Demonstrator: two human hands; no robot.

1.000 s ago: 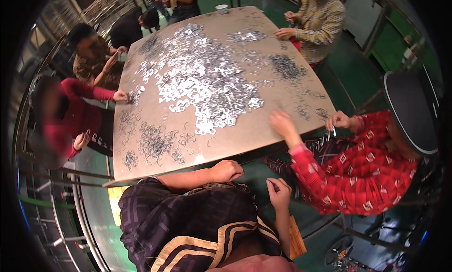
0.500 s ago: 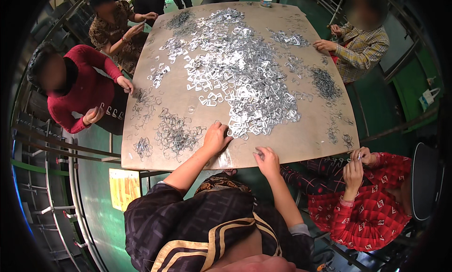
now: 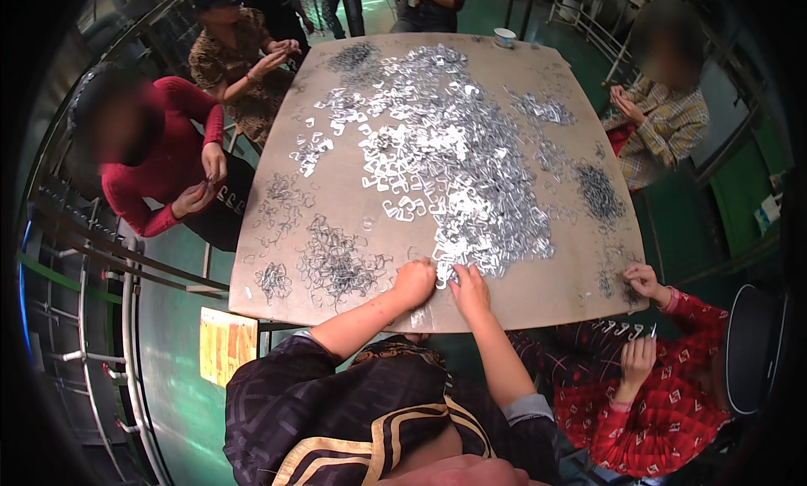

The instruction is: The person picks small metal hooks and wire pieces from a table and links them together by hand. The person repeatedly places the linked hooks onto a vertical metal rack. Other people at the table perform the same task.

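Observation:
A large heap of flat silvery metal hooks (image 3: 496,183) runs down the middle of the table (image 3: 538,305). At its near tip my left hand (image 3: 416,284) rests with its fingers curled in; whatever they hold is hidden. Just to its right, my right hand (image 3: 471,290) has its fingers bent and pressed together against the nearest hooks. Its fingertips merge with the shiny metal, so the piece in them cannot be made out. To the left of my hands lies a loose pile of thin dark wire pieces (image 3: 336,259).
Smaller wire piles (image 3: 274,279) lie near the left corner, and another dark pile (image 3: 599,192) at the right. A white cup (image 3: 504,38) stands at the far edge. Co-workers sit around; a red patterned sleeve (image 3: 702,314) is close on my right. A wooden stool (image 3: 229,345) stands at the lower left.
My right hand has moved forward from the near edge to the heap, beside my left. The view has shifted. The co-worker on the right now reaches one hand to the table edge.

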